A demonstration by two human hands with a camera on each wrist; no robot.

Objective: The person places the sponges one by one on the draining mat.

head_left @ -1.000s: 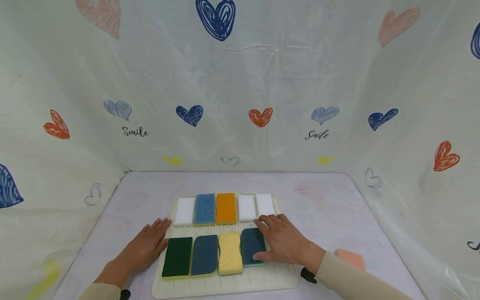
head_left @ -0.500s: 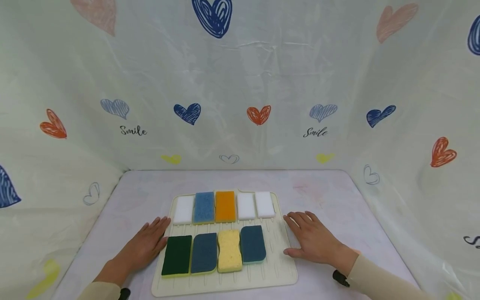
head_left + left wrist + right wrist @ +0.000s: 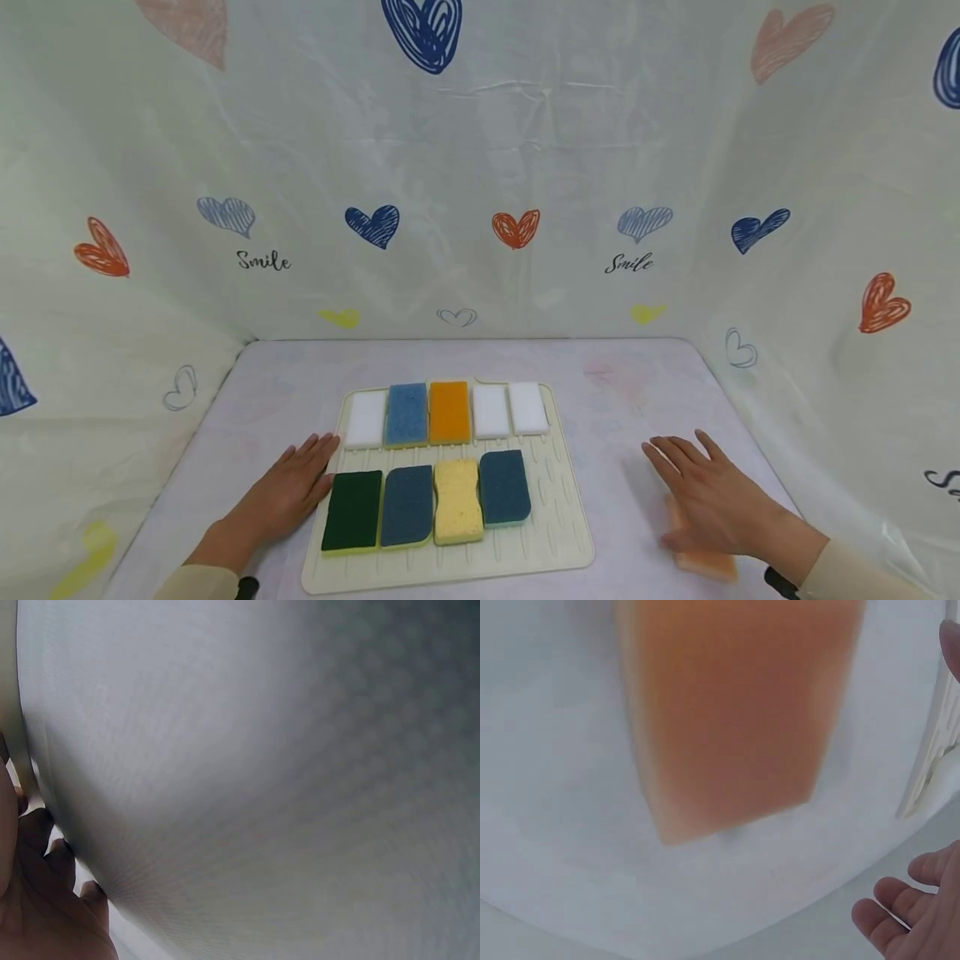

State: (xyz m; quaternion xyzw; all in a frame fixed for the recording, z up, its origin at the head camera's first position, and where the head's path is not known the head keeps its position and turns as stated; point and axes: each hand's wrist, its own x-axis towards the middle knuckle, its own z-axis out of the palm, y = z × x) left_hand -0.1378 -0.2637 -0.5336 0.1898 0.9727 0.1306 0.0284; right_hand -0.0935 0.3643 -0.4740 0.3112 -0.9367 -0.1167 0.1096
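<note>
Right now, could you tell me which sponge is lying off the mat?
The peach sponge under the right hand; the other nine sit on the cream mat.

My head view looks forward and down over the whole surface (image 3: 465, 367). Both wrist views sit very close above it. The right wrist view shares the peach sponge (image 3: 735, 712) with my head view.

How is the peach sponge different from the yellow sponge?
The peach sponge lies on the table, off the mat; the yellow sponge lies on the mat. The right hand is over the peach sponge; no hand is near the yellow one. The peach has straight sides; the yellow narrows in the middle. Both lie flat.
</note>
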